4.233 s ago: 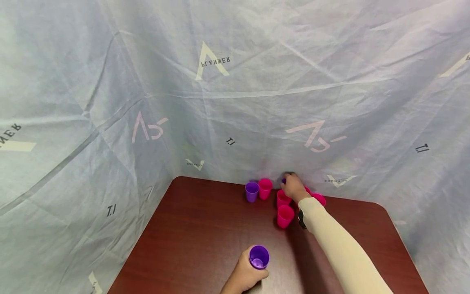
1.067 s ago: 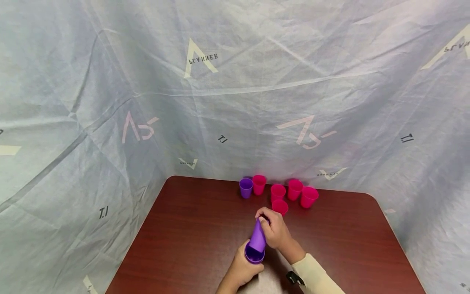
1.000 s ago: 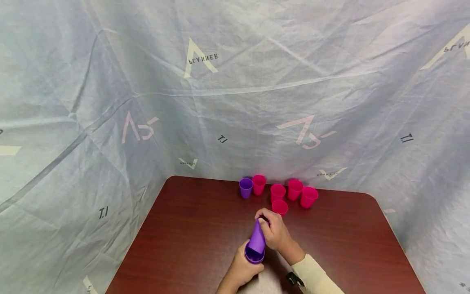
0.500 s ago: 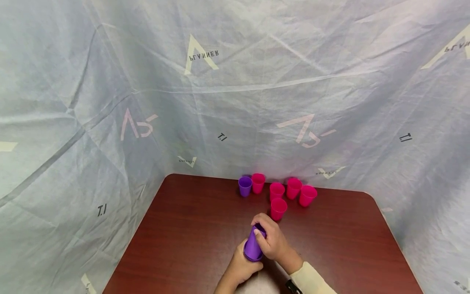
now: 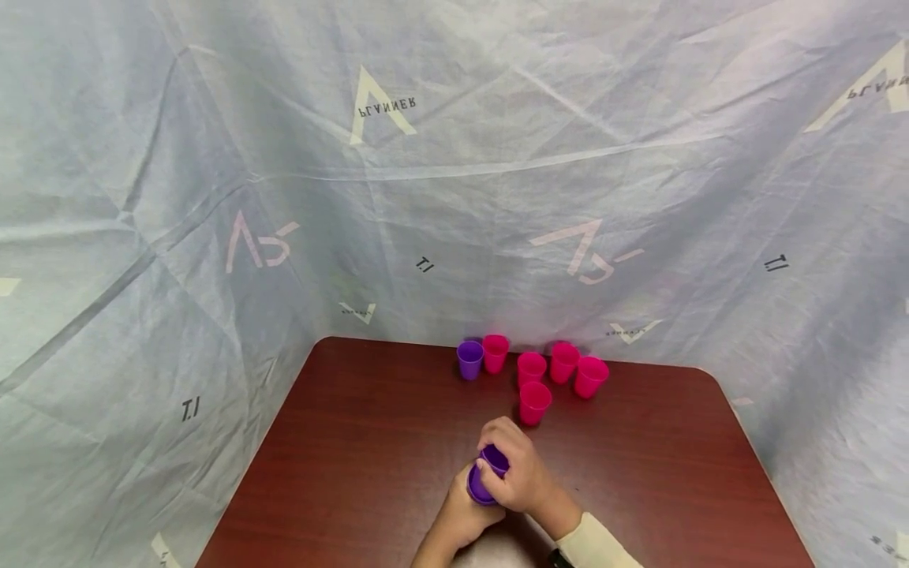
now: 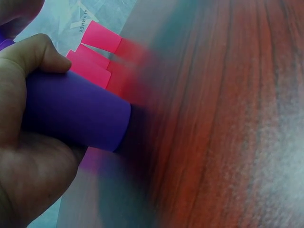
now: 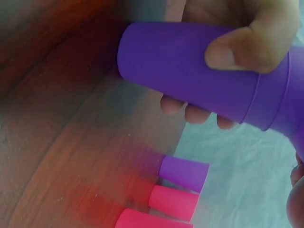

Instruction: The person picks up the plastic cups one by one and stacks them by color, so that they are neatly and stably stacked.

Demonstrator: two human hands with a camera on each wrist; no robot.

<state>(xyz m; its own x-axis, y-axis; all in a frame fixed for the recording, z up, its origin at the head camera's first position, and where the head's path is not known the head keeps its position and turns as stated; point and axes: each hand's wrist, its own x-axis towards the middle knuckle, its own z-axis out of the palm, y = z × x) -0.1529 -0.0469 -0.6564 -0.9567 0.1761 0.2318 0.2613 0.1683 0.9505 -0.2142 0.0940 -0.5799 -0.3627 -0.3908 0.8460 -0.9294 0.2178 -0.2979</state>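
Low over the table's near part, my left hand (image 5: 465, 509) grips a purple cup stack (image 7: 175, 61) with its mouth upward. Two rims show close together near its top in the right wrist view. My right hand (image 5: 524, 477) holds another purple cup (image 5: 495, 457) by its upper part, thumb toward me. That cup's lower end sits inside the stack's mouth, slightly tilted. In the left wrist view the stack's base (image 6: 111, 118) is close above or on the tabletop; I cannot tell which. The right palm hides part of the upper cup.
Toward the back edge of the brown table (image 5: 369, 442) stand a purple cup (image 5: 470, 360) and a pink cup (image 5: 495, 354) side by side. Several more pink cups cluster to their right, the nearest pink cup (image 5: 535, 403) just beyond my hands. Grey printed cloth (image 5: 454, 221) hangs behind.
My right hand took a purple cup from the back and brought it to the stack in my left hand. Over the last second it has pushed that cup deeper into the stack.
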